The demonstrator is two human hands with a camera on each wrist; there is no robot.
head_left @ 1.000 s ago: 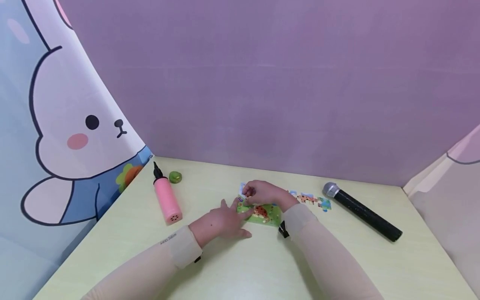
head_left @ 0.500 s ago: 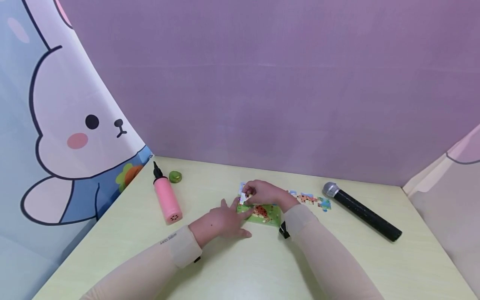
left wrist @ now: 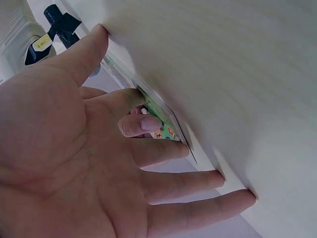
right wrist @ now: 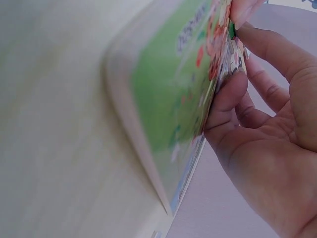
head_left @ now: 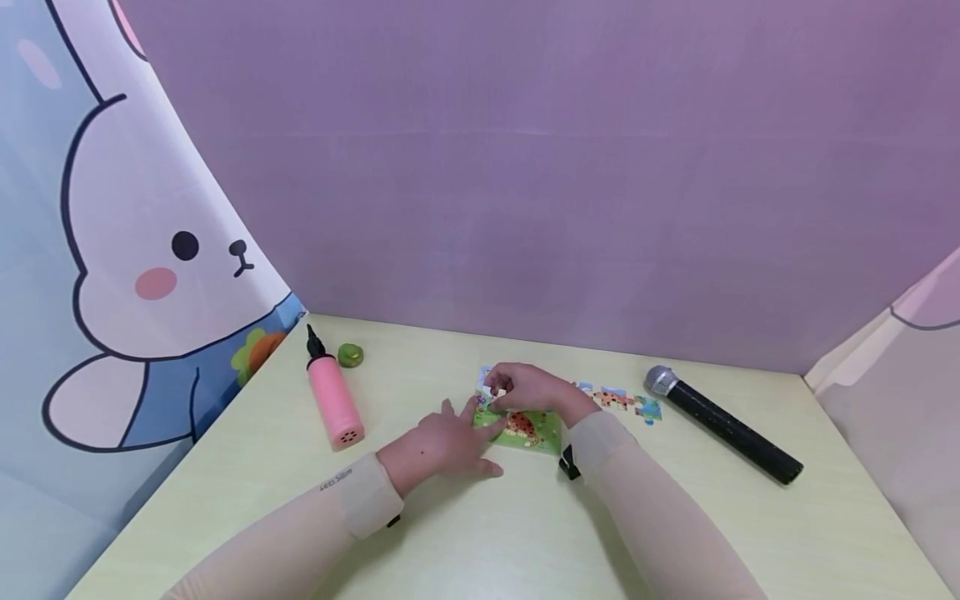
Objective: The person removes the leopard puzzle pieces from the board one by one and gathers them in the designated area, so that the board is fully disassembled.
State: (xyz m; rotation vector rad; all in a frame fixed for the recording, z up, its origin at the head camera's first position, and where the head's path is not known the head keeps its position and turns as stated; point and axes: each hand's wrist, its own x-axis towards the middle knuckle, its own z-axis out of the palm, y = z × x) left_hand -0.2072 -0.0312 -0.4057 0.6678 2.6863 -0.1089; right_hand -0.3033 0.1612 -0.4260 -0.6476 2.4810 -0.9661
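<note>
A jigsaw puzzle board (head_left: 550,435) with a green picture and a spotted animal lies flat on the table, partly covered by both hands. My left hand (head_left: 442,444) has its fingers spread, with fingertips on the board's left side and on the tabletop. In the left wrist view those fingers (left wrist: 183,218) look straight. Above the board's upper left part, my right hand (head_left: 531,387) pinches a small puzzle piece (right wrist: 237,57) between thumb and fingers. The fingers hide much of that piece and the board below it.
Several loose puzzle pieces (head_left: 613,397) lie right of the board. Farther right is a black microphone (head_left: 731,427) with a silver head. At the left are a pink hand pump (head_left: 336,402) with a black nozzle and a small green lump (head_left: 350,355). A purple curtain (head_left: 525,183) hangs behind.
The puzzle piece in my right fingers showed a pale patch half a second ago and now looks turned slightly. Both hands have otherwise stayed in place.
</note>
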